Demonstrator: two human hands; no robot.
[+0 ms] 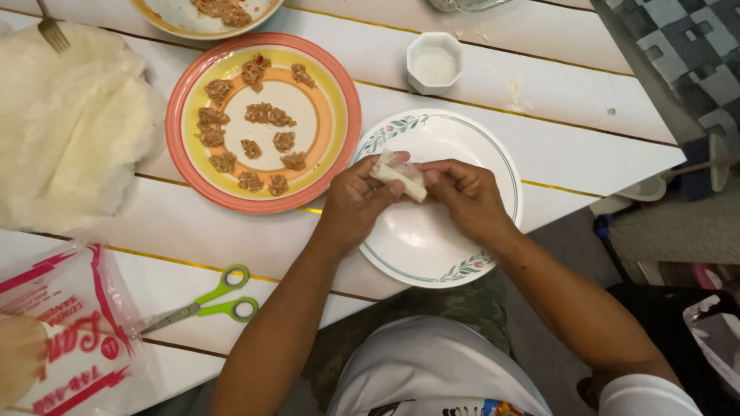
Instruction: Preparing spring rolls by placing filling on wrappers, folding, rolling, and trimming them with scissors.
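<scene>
**Two hands roll a little white wrap over a plate**

The left hand (356, 202) and the right hand (465, 196) meet over a white plate (432, 254) with a thin green line and small flowers on its rim. Both hands are closed on a small white roll (398, 176). It looks like a thin, soft wrapper rolled up. The fingers pinch it from each end, and the thumbs sit on top. The roll is held up just above the plate, near the plate's top edge. It slants a little, with the left end higher.

The plate sits at the edge of a white tabletop (570, 146) made of boards with thin gold lines between them.

Just beside the white plate, on the left, is a round plate (339, 77) with red, yellow and orange rings. Many small brown lumps of filling (268, 115) lie on it, spread apart.

Farther left lies a pile of soft pale wrapper sheets (69, 131). A fork (51, 29) rests at the top of the pile.

Near the person's left arm lie scissors (212, 303) with green handles. Beside them, at the corner, is a clear bag (73, 323) with red print.

Past the white plate stands a small white cup (435, 63) with flat sides. Another dish (208, 17) with brown food peeks in at the top edge.
</scene>
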